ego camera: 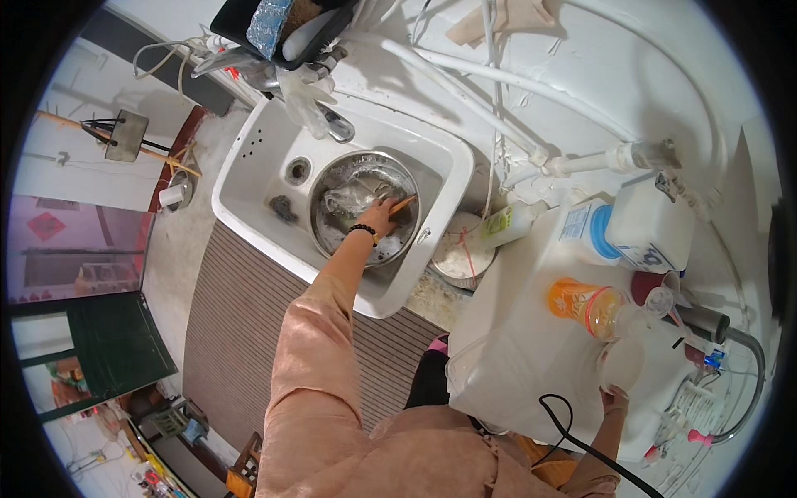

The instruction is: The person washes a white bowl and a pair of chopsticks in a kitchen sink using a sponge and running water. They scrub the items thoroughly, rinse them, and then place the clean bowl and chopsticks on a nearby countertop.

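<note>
A round metal basin (pixel 319 233) of soapy water sits inside a white ceramic sink (pixel 457 155). My left hand (pixel 377 218), with a dark beaded bracelet at the wrist, reaches into the basin. Between its thumb and fingers lies an orange-brown wooden stick (pixel 403 204), perhaps chopsticks. A clear, crumpled plastic-looking item (pixel 348 198) and several thin utensils are partly under the suds next to that hand. Off to the right, my right hand (pixel 614 399) grips the edge of a pale round bowl (pixel 622 364) over a white covered surface (pixel 529 361).
A metal faucet (pixel 339 124) with a hanging plastic glove (pixel 305 99) overhangs the sink. A dark scrubber (pixel 283 208) lies near the drain (pixel 297 170). An orange-labelled bottle (pixel 585 305), a white jug (pixel 650 224) and a black cable (pixel 585 439) are at right.
</note>
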Tool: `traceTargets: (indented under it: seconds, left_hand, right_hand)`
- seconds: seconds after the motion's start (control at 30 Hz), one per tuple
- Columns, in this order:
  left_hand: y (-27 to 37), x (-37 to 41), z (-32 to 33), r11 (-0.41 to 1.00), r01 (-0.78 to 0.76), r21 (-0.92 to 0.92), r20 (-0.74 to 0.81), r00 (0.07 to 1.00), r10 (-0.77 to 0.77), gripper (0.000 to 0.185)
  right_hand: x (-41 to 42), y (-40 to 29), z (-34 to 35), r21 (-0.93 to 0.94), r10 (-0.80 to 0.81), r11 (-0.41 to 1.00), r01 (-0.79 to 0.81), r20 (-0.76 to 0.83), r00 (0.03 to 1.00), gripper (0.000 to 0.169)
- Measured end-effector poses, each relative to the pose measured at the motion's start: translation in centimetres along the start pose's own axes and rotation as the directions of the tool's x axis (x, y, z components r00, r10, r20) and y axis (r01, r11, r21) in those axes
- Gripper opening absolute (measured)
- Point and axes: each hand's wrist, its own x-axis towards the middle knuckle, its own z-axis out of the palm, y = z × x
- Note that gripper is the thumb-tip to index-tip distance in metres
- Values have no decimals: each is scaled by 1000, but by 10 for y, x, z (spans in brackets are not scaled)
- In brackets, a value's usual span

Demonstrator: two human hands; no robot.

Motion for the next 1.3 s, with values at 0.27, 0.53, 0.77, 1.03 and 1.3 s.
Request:
traceTargets:
  seconds: [0.27, 0.53, 0.77, 1.03, 1.3]
  left_hand:
    - [-36, -7, -16, 882, 467, 64, -327, 845, -423, 25]
    - [-12, -3, 18, 944, -65, 322, 72, 996, 44, 32]
    - [-37, 8, 8, 877, 469, 108, -43, 883, -467, 37]
    - [5, 5, 18, 934, 310, 176, 123, 935, -334, 37]
    - [-34, 15, 29, 927, 79, 366, 512, 815, -271, 30]
  right_hand:
    - [-34, -17, 11, 6, -79, 997, 79, -57, 995, 28]
    - [-13, -11, -2, 59, -148, 987, 153, -80, 986, 22]
    - [7, 1, -28, 166, 47, 986, -36, -62, 997, 20]
    - [-8, 0, -16, 270, 134, 951, -153, 86, 987, 27]
    - [-18, 2, -9, 196, 43, 979, -59, 81, 996, 37]
